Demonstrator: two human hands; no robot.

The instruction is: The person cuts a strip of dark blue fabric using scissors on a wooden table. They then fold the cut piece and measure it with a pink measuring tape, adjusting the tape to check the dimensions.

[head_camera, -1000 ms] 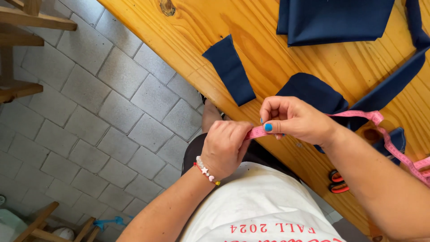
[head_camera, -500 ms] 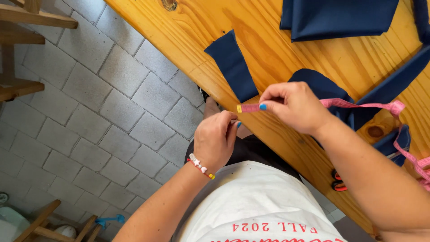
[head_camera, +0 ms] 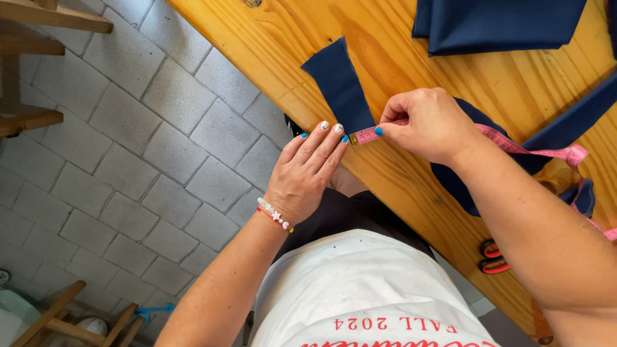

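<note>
— What is at the centre of the frame?

— A right hand (head_camera: pixel 429 125) pinching the end of a pink tape (head_camera: pixel 366 135) between thumb and forefinger, at the table (head_camera: pixel 276 45) edge, over the lower end of a navy strip (head_camera: pixel 337 87).

— And the other hand?

— The left hand (head_camera: pixel 305 170) lies just left of it, fingers (head_camera: pixel 321 144) straight and close together, tips touching the tape's metal end. It grips nothing.

— Where does the tape run?

— Right, behind the right hand, across dark navy cloth (head_camera: pixel 453 180) toward the frame's right edge.

— What else?

— Folded navy fabric (head_camera: pixel 498 22) at the upper right; grey paving (head_camera: pixel 128 141) at left.
</note>
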